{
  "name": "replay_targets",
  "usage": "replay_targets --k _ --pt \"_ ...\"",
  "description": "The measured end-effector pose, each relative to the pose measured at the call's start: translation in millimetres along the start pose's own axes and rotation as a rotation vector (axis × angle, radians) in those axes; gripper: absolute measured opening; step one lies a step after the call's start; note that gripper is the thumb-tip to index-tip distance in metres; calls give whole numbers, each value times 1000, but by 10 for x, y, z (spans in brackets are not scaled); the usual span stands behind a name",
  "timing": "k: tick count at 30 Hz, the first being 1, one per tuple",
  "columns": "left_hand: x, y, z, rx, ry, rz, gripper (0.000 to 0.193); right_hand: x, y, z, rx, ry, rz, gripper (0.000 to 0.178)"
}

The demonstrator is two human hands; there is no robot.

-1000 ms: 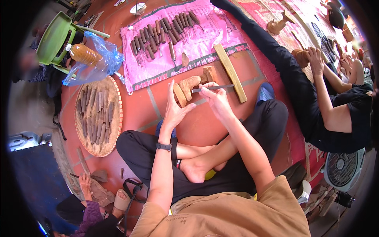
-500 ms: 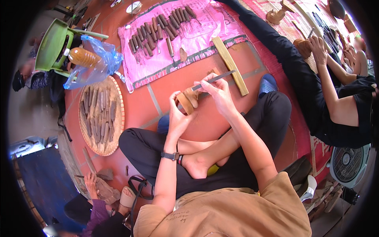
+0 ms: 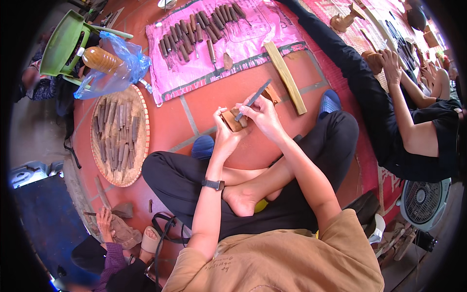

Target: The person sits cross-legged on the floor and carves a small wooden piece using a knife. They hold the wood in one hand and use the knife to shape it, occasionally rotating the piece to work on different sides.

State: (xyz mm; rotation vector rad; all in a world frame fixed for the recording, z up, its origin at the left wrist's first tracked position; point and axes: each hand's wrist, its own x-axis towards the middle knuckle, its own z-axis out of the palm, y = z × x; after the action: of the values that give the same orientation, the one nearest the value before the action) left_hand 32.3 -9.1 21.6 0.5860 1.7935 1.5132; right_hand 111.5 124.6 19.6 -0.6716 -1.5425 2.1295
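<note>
My left hand (image 3: 226,134) is closed round a carved wooden piece (image 3: 232,120), holding it above my crossed legs. My right hand (image 3: 265,117) grips a thin, dark flat file (image 3: 260,92), and its lower end rests against the wood. The far end of the file sticks up past my fingers, slanting away to the right. Part of the wood shows beyond my right hand; my fingers hide the middle of it.
Ahead, a pink sheet (image 3: 175,87) bears several wooden-handled carving tools. A round woven tray (image 3: 146,141) with more tools lies left, near a green chair (image 3: 61,46) and a bagged bottle (image 3: 102,61). A wooden strip (image 3: 287,78) lies ahead right. Other people sit on both sides.
The file has swung to a steeper slant, its near end now over the face of the wood. The wooden piece has been turned in my left hand.
</note>
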Motion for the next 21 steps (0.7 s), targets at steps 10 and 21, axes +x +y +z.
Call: replay_targets --k 10,21 --pt "57 -199 -37 65 -15 -71 104 -14 -83 50 -2 -35 49 10" --pt "-48 -71 4 134 6 -10 93 18 -42 37 -185 19 60 10"
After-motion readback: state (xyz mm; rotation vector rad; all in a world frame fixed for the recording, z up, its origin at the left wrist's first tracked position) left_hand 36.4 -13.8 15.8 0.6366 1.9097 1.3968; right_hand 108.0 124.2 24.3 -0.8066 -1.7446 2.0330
